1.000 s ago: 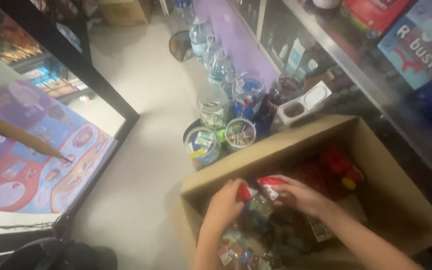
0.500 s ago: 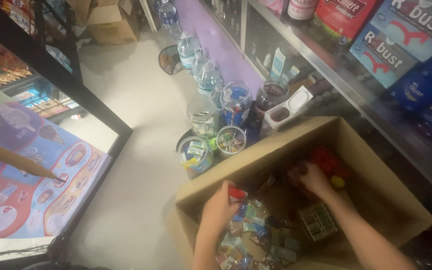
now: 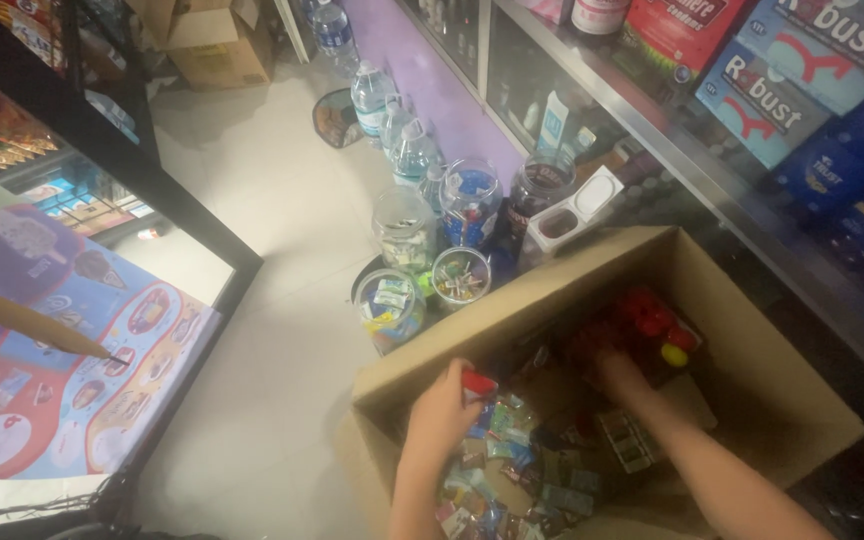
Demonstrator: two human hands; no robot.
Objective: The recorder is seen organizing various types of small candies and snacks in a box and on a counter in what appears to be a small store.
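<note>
A large open cardboard box (image 3: 742, 330) stands on the floor, full of small wrapped sweets (image 3: 512, 470) and a cluster of red items (image 3: 647, 315) at its far side. My left hand (image 3: 444, 410) is inside the box near its left wall, closed around a small red object (image 3: 479, 382). My right hand (image 3: 620, 372) reaches deeper into the box, just below the red items; its fingers are lost in the dark clutter.
Several clear jars of sweets (image 3: 390, 305) and water bottles (image 3: 372, 98) line the floor beside a purple counter base. A glass-fronted shelf (image 3: 672, 150) holds cartons. A freezer with a colourful lid (image 3: 72, 350) sits left. Another cardboard box (image 3: 217, 45) stands at the back.
My hands have drawn apart: the right moved deeper toward the red items, while the left stayed near the box wall with the red object. The view shifted, showing more floor.
</note>
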